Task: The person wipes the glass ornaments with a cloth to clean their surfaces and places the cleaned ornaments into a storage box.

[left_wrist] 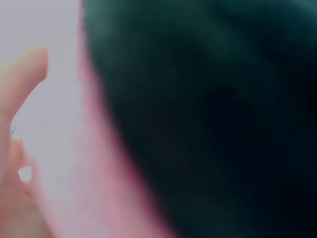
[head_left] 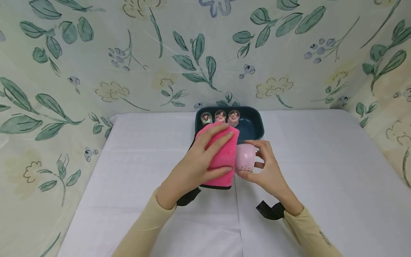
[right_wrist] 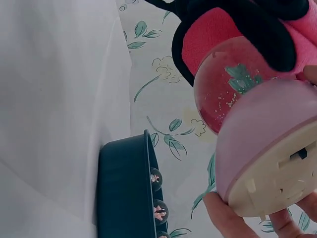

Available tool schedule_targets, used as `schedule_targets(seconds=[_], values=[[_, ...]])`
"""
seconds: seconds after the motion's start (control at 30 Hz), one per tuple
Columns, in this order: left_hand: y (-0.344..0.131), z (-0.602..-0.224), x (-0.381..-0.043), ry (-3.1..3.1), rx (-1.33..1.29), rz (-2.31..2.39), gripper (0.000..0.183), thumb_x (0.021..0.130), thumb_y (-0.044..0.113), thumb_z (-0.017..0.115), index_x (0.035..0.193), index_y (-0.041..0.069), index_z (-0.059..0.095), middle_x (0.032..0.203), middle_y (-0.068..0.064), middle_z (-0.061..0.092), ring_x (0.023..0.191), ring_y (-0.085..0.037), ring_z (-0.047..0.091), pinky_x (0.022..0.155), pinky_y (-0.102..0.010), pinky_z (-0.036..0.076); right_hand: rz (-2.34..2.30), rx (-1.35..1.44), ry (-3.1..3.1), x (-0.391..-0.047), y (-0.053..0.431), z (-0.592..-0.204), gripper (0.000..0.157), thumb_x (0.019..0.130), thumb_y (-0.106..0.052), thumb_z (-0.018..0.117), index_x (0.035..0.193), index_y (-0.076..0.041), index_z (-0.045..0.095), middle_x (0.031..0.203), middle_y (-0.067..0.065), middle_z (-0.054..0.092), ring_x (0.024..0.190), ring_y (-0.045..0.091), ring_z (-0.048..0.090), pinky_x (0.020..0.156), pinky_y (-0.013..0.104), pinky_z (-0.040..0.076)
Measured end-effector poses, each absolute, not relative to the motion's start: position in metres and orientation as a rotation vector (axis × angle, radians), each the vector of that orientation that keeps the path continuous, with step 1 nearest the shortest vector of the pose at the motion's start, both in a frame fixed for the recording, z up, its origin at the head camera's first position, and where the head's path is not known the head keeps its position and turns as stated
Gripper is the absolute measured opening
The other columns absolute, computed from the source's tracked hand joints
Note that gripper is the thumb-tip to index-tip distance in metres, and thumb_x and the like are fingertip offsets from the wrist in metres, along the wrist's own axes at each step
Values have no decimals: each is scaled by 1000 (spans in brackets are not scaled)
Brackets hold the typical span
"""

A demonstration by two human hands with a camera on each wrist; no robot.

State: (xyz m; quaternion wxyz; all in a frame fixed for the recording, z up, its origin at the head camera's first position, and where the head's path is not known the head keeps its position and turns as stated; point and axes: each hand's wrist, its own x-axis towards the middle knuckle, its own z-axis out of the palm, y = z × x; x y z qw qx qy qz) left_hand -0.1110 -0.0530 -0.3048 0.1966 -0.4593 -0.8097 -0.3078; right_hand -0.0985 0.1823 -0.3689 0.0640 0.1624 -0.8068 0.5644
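A pink snow globe (head_left: 245,157) lies tilted in my right hand (head_left: 269,175), its base gripped between thumb and fingers. In the right wrist view, the globe (right_wrist: 270,131) shows a clear dome with a green figure and glitter inside, and a cream underside with a small dark slot. My left hand (head_left: 200,159) holds a bright pink cloth (head_left: 226,157) with black edging, its fingers spread over the fabric. The cloth (right_wrist: 210,42) meets the dome. In the left wrist view, dark fabric (left_wrist: 198,119) blocks most of the sight.
Behind the hands stands a dark teal tray (head_left: 253,125) with three small snow globes (head_left: 220,116) in a row at its left and middle. A white cloth (head_left: 144,160) covers the table. Leaf-patterned fabric (head_left: 199,53) hangs behind it.
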Motion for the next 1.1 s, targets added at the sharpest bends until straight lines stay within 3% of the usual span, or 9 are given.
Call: schedule_targets(seconds=[0.17, 0.43, 0.6, 0.67, 0.73, 0.9, 0.97, 1.1], values=[[-41, -310, -122, -2409, -1320, -465, 73, 85, 41, 71, 142, 5, 43, 146, -13, 36, 137, -25, 28, 113, -47, 19, 1640, 466, -2422, -96, 177, -370, 75, 69, -4, 81, 135, -6, 46, 128, 5, 39, 108, 23, 45, 75, 24, 53], [-37, -313, -133, -2518, -1287, -402, 76, 84, 50, 67, 145, 13, 41, 148, -5, 37, 137, -21, 29, 114, -46, 13, 1549, 424, -2370, -92, 177, -368, 77, 65, -3, 84, 134, -7, 49, 126, 5, 41, 105, 19, 45, 71, 19, 53], [-39, -315, -129, -2449, -1194, -411, 73, 82, 54, 68, 140, 14, 47, 148, -5, 33, 139, -34, 20, 114, -51, 9, 1598, 403, -2362, -90, 177, -363, 74, 69, -2, 82, 135, -7, 48, 126, 7, 41, 101, 21, 47, 69, 20, 53], [-42, -317, -126, -2456, -1123, -416, 72, 80, 57, 68, 139, 19, 50, 150, -6, 29, 139, -40, 16, 111, -59, 13, 1630, 390, -2359, -89, 177, -361, 73, 70, -2, 81, 135, -7, 47, 127, 6, 41, 100, 22, 47, 69, 21, 53], [-45, -318, -125, -2486, -1089, -467, 73, 79, 59, 68, 140, 25, 49, 152, -6, 24, 139, -38, 15, 106, -63, 19, 1646, 374, -2351, -88, 176, -358, 73, 70, -1, 80, 135, -8, 47, 126, 5, 41, 98, 22, 48, 69, 21, 53], [-49, -322, -130, -2539, -1131, -903, 73, 77, 48, 77, 141, 30, 47, 157, 3, 13, 137, -21, 22, 92, -40, 48, 1587, 380, -2263, -82, 170, -355, 78, 64, 0, 84, 134, -7, 51, 125, 6, 43, 98, 21, 48, 68, 19, 53], [-49, -324, -132, -2490, -1164, -1049, 73, 75, 41, 80, 139, 27, 49, 156, 3, 15, 136, -19, 25, 84, -32, 52, 1521, 401, -2223, -81, 168, -355, 81, 60, 1, 86, 133, -6, 52, 124, 9, 44, 99, 20, 49, 68, 17, 52], [-46, -328, -133, -2397, -1216, -1059, 70, 72, 32, 85, 134, 22, 54, 150, -4, 26, 133, -21, 30, 83, -30, 53, 1443, 409, -2222, -81, 167, -352, 80, 57, 0, 87, 130, -3, 53, 122, 12, 46, 94, 19, 50, 65, 15, 52]])
